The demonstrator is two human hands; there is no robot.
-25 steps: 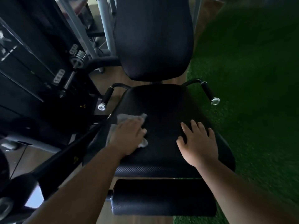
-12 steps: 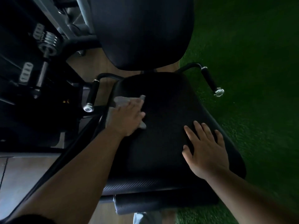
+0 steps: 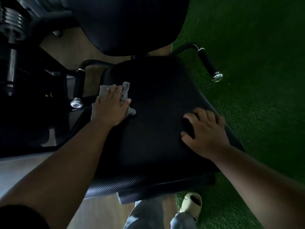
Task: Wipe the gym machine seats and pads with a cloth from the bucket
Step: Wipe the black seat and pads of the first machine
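Nearest the camera, a person's grey trouser leg [image 3: 145, 214] and a pale shoe [image 3: 192, 204] stand where the wood-look floor [image 3: 102, 210] meets the green artificial turf [image 3: 257, 66], just below the front edge of a gym machine's black padded seat [image 3: 158, 123]. Both bare forearms reach forward over that seat. On its right side, the right hand [image 3: 204, 133] lies palm down on the padding, empty, its fingers loosely spread and slightly curled, close to the seat's right edge. Farther in, the left hand [image 3: 112, 108] presses flat on a crumpled grey cloth [image 3: 124, 91] at the seat's rear left corner; the fingers are laid out over the fabric, pinning it to the upholstery rather than gripping it, and folds of cloth show past the fingertips and beside the thumb. Beside that corner, a black-gripped left handle [image 3: 80, 86] with a chromed end cap runs alongside the seat, while its twin, the right handle [image 3: 208, 63], angles out over the turf. Beyond the seat, the dark back pad [image 3: 132, 22] rises toward the top of the frame, separated from the seat by a narrow gap. At far left, steel weight plates [image 3: 11, 22] sit stacked on a post amid the machine's shadowed black frame.
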